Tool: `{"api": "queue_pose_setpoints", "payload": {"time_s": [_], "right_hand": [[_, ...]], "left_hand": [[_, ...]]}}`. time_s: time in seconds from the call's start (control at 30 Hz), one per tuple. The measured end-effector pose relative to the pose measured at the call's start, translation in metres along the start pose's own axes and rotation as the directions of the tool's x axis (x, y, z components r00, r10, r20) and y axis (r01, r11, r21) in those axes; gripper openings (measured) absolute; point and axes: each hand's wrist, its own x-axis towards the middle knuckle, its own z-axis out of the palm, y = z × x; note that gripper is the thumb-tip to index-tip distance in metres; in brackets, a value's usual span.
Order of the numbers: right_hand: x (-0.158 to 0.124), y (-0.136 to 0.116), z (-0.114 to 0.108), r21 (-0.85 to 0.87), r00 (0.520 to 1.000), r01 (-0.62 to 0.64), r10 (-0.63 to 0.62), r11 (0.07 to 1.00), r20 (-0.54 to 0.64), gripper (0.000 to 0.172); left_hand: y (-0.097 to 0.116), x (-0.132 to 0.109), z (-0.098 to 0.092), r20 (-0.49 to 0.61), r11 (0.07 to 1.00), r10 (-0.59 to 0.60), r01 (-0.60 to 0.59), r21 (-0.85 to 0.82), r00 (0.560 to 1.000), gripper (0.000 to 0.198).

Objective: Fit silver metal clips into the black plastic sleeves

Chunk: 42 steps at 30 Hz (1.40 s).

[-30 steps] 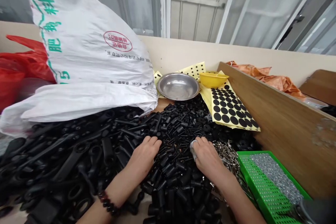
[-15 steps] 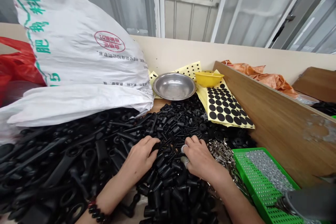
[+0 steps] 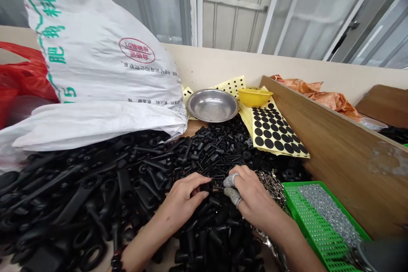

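My left hand has its thumb and fingers closed on a small black part above the pile. Close by on the right, my right hand, with grey coverings on two fingertips, pinches a thin dark screw-like piece whose tip points at the black part. Whether the two pieces touch is too small to tell. Beneath both hands lie many short black cylindrical parts, with black screws behind them.
Larger black handles spread left, below a white sack. Behind stand a metal bowl and yellow bowl, beside a dotted sticker sheet. A green tray and wooden board are at right.
My left hand has moved right, closer to my right hand, and its black part is now between the hands. A thin piece now shows in my right fingers.
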Motion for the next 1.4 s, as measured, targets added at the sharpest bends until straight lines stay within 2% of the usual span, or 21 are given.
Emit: {"api": "queue_pose_setpoints", "payload": {"time_s": [0.1, 0.2, 0.37, 0.53, 0.8, 0.97, 1.07, 1.17, 1.3, 1.37, 1.4], "right_hand": [[-0.003, -0.004, -0.002, -0.015, 0.999, 0.031, -0.031, 0.999, 0.013, 0.038], [-0.006, -0.005, -0.001, 0.02, 0.998, 0.056, -0.055, 0.998, -0.008, 0.035], [-0.011, -0.009, 0.003, 0.174, 0.997, 0.079, -0.076, 0.981, -0.029, 0.031], [-0.015, -0.012, 0.016, 0.3, 0.996, -0.013, 0.039, 0.954, -0.08, 0.02], [-0.035, -0.014, 0.019, 0.373, 0.978, -0.207, 0.177, 0.905, 0.113, 0.019], [-0.036, -0.021, 0.009, 0.355, 0.986, -0.149, 0.113, 0.923, 0.119, 0.02], [-0.036, -0.022, 0.01, 0.373, 0.976, -0.205, 0.161, 0.905, 0.144, 0.019], [-0.038, -0.021, 0.017, 0.449, 0.967, -0.255, 0.227, 0.857, 0.115, 0.018], [-0.04, -0.023, 0.027, 0.559, 0.953, -0.291, 0.285, 0.776, 0.1, 0.022], [-0.039, -0.024, 0.028, 0.588, 0.954, -0.278, 0.29, 0.76, 0.077, 0.025], [-0.038, -0.025, 0.028, 0.59, 0.959, -0.255, 0.279, 0.767, 0.051, 0.025]], "left_hand": [[0.004, -0.003, 0.001, 0.033, 0.999, 0.038, -0.038, -0.006, 0.999, 0.028], [0.008, -0.006, 0.001, 0.073, 0.999, 0.037, -0.035, -0.022, 0.997, 0.028], [0.017, -0.009, 0.003, 0.104, 0.978, 0.013, 0.009, -0.207, 0.995, 0.023], [0.018, -0.014, 0.01, 0.076, 0.955, -0.051, 0.071, -0.289, 0.996, 0.022], [0.021, -0.029, 0.025, 0.064, 0.95, -0.088, 0.103, -0.295, 0.994, 0.023], [0.02, -0.03, 0.029, 0.021, 0.933, -0.16, 0.158, -0.325, 0.987, 0.021], [0.021, -0.033, 0.028, -0.033, 0.967, -0.069, 0.059, -0.247, 0.997, 0.018], [0.024, -0.037, 0.027, -0.112, 0.98, 0.112, -0.128, -0.153, 0.987, 0.019], [0.023, -0.039, 0.029, -0.235, 0.932, 0.355, -0.363, 0.011, 0.905, 0.024], [0.022, -0.038, 0.03, -0.276, 0.915, 0.4, -0.396, 0.073, 0.874, 0.024], [0.023, -0.037, 0.029, -0.281, 0.919, 0.39, -0.387, 0.069, 0.877, 0.024]]}}
